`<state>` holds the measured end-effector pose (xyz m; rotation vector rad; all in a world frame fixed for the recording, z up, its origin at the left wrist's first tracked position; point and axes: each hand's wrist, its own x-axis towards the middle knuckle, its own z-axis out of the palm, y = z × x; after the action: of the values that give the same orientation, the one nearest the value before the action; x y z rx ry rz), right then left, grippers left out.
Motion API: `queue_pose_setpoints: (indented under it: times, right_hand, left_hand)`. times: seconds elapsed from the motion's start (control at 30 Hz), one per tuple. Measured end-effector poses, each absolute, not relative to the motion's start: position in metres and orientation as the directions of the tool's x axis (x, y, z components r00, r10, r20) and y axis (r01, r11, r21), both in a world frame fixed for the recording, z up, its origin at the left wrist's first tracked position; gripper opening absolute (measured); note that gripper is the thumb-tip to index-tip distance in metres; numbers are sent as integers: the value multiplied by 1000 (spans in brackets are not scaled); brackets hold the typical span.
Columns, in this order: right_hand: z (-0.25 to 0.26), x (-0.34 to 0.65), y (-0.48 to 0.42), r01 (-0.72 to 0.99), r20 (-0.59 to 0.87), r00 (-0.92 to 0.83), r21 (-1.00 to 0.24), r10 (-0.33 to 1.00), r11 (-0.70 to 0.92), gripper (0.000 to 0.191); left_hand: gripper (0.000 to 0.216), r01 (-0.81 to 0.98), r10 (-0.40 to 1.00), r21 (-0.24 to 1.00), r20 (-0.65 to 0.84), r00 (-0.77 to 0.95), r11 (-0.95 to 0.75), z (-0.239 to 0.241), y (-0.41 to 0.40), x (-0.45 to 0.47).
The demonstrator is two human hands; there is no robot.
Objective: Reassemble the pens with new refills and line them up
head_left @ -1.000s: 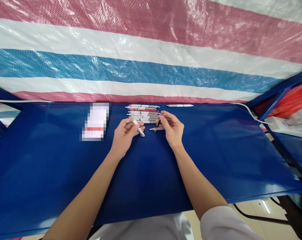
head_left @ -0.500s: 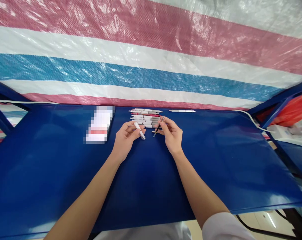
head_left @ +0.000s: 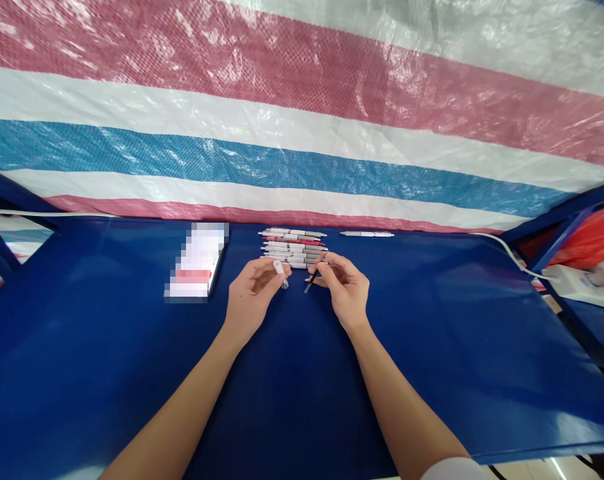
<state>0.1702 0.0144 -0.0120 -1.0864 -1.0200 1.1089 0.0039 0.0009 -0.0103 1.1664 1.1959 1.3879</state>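
Note:
My left hand (head_left: 249, 297) is closed on a white pen barrel (head_left: 279, 268) with a clear lower end, pinched between thumb and fingers. The barrel's open top tilts toward me. A short distance to the right, my right hand (head_left: 349, 297) pinches a thin dark pen refill (head_left: 313, 277), its tip slanting down and left. A small pale pointed piece (head_left: 309, 280) shows by the right fingers; how it is held is hidden. Just beyond both hands lies a row of several pens (head_left: 295, 245), mostly white and grey, one of them red.
One more pen (head_left: 367, 234) lies alone at the back right of the blue table (head_left: 432, 360). To the left is a blurred-out, bright phone-like slab (head_left: 199, 257). A striped plastic sheet (head_left: 302, 113) hangs behind, and a white cable (head_left: 507, 250) runs along the right rear corner.
The white barrel has turned in my left hand, so its open end now faces me more. The refill stays in my right hand. The camera has tilted up slightly.

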Motion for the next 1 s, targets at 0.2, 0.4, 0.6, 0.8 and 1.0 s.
queue_pose_setpoints:
  times: [0.2, 0.4, 0.6, 0.8, 1.0]
  right_hand:
    - [-19, 170, 12, -156, 141, 132, -975, 981, 161, 14]
    - [-23, 169, 8, -185, 202, 88, -959, 975, 215, 11]
    - [-23, 167, 7, -185, 191, 74, -962, 979, 202, 9]
    - [-20, 163, 7, -234, 134, 87, -960, 987, 151, 14]
    - [-17, 161, 10, -329, 13, 155, -942, 988, 64, 21]
  left_hand:
    - [16, 132, 960, 958, 267, -88, -254, -15, -4, 5]
    - [9, 267, 923, 888, 383, 25, -375, -19, -5, 2]
    - [10, 225, 922, 897, 388, 15, -381, -21, -6, 1]
    - [18, 6, 969, 971, 238, -70, -238, -16, -5, 2]
    - [33, -295, 997, 956, -8, -79, -15, -14, 4, -3]
